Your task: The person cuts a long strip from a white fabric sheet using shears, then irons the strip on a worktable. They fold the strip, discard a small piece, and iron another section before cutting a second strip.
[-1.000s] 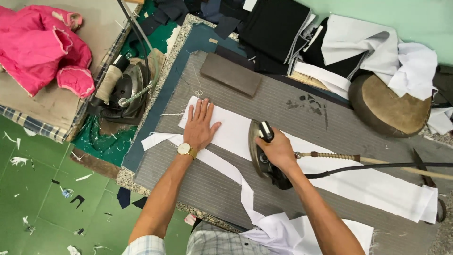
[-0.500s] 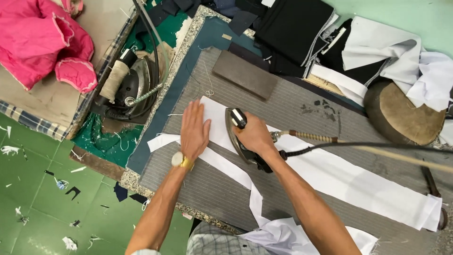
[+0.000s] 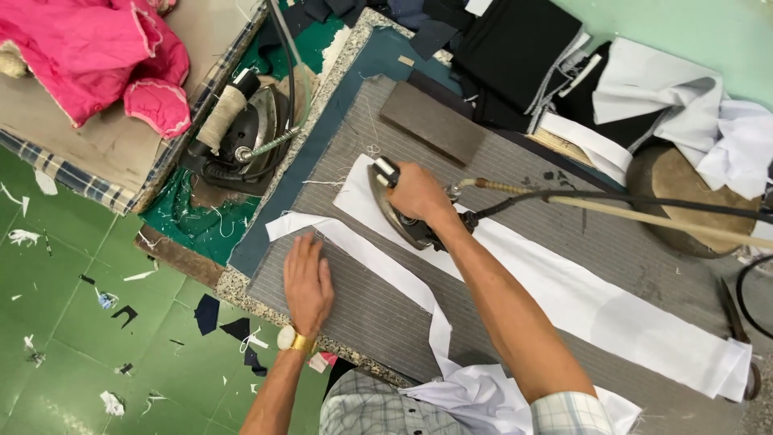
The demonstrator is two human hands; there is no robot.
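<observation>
Where the left hand [image 3: 307,283] lay beside the iron half a second ago, it now lies nearer the body, palm down with fingers flat and together, gripping nothing, pressing a narrow white strip [image 3: 378,266] against the grey striped pad [image 3: 362,314]. A gold watch [image 3: 295,341] sits on that wrist. Just beyond, the right hand [image 3: 417,193] is closed around the handle of the iron [image 3: 398,211], which has slid from the middle of the wide white band [image 3: 580,302] to its far left end, so the stroke has reached the edge of the cloth. The iron's sole rests on that band, and its cord [image 3: 628,197] runs off to the right over a wooden stick [image 3: 660,219]. The moved left hand suggests the narrow strip is being held out of the iron's way. Farther off, a dark block [image 3: 431,122] lies on the pad, a second iron [image 3: 241,137] rests on its stand to the left, and pink fabric [image 3: 88,56] is heaped beyond it.
</observation>
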